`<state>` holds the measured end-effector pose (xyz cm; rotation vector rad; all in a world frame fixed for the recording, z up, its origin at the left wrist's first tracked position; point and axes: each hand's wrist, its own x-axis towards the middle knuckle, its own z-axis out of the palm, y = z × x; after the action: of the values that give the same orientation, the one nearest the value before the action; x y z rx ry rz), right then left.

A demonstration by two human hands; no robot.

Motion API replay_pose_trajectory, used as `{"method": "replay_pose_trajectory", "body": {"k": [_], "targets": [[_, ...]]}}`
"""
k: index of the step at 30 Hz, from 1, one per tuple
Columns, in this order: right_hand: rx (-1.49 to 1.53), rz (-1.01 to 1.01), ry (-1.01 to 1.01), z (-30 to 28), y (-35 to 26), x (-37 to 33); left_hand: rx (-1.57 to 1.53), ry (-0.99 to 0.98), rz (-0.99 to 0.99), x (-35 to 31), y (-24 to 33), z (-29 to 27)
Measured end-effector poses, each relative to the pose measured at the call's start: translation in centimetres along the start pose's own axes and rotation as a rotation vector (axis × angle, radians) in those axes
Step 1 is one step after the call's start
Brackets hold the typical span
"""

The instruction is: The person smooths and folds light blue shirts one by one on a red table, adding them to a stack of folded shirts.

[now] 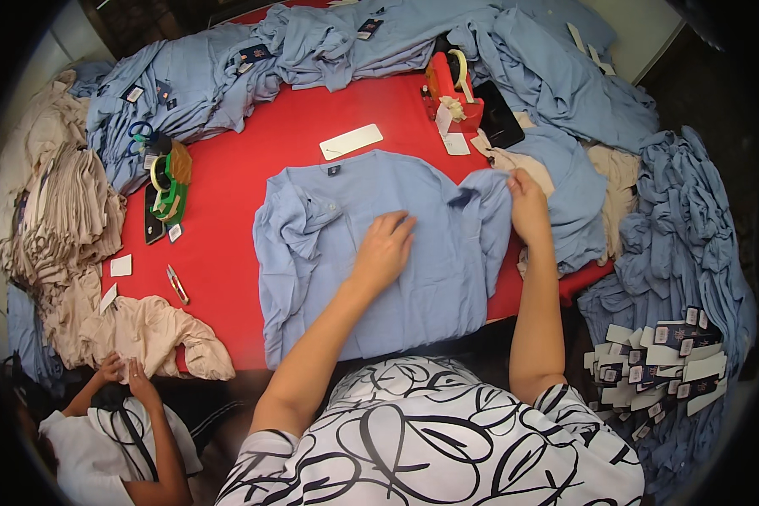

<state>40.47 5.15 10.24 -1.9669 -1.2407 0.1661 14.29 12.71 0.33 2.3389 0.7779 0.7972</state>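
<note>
A light blue long-sleeved shirt [396,295] lies spread on the red-covered table in front of me, neckline away from me. My right hand [528,207] pinches the shirt's right-hand sleeve near the shoulder, slightly lifted. Over the middle of the shirt front is my left hand [385,249], fingers loosely bent and apart, holding nothing. Between the hands, a small dark blue piece [461,197], blurred, shows at the sleeve; I cannot tell what it is. The other sleeve [287,211] is folded onto the front. A white card [351,142] lies just beyond the collar.
Blue garments [346,42] are heaped along the far edge, beige ones [67,202] at left. Two tape dispensers, green [173,181] and red [455,101], flank the shirt. Thread snips [177,285] lie left. A co-worker [118,438] handles beige cloth. Tagged garments [662,363] hang at right.
</note>
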Motion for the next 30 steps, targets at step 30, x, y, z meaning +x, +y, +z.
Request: {"method": "replay_pose_trajectory", "body": {"k": [30], "targets": [[-0.442,-0.472,-0.190,16.2,-2.0,-3.7,-0.530,-0.018,-0.926,-6.6,-5.6,-15.5]]}}
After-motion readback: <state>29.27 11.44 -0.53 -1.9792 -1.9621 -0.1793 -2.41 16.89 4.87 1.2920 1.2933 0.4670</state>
